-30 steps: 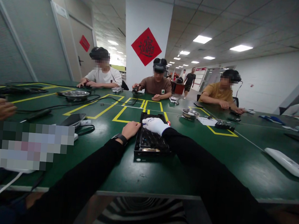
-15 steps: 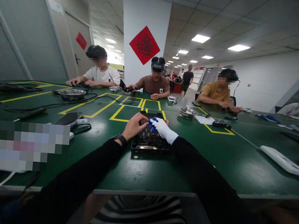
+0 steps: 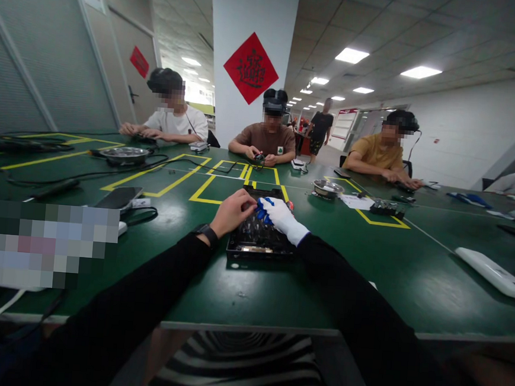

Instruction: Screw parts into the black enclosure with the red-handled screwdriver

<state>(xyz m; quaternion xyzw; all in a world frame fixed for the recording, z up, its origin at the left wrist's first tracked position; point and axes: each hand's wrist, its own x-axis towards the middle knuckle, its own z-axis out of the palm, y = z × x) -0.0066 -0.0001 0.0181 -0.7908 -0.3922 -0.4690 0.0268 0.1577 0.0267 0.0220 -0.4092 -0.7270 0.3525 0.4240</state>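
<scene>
A black open case [image 3: 259, 235] with small clear and metallic parts inside lies on the green table in front of me. Over its left part is my left hand [image 3: 233, 212], bare with a dark wristband, its thumb and fingers pinched together at the tips. My right hand [image 3: 280, 217] wears a white glove with blue fingertips and is curled closed above the case's middle. Both sets of fingertips nearly meet. Whatever sits between them is too small or too covered to name.
Metal bowls [image 3: 327, 188] stand farther off, one to the right and one to the left. A dark phone [image 3: 118, 197] and cables lie at left, a white device [image 3: 492, 274] at right. Several people sit around the table; one person walks behind.
My hands stay at the same place over the case, with only slight finger movement. The view has shifted a little. Across the table, the person in brown has brought both hands together around a dark object.
</scene>
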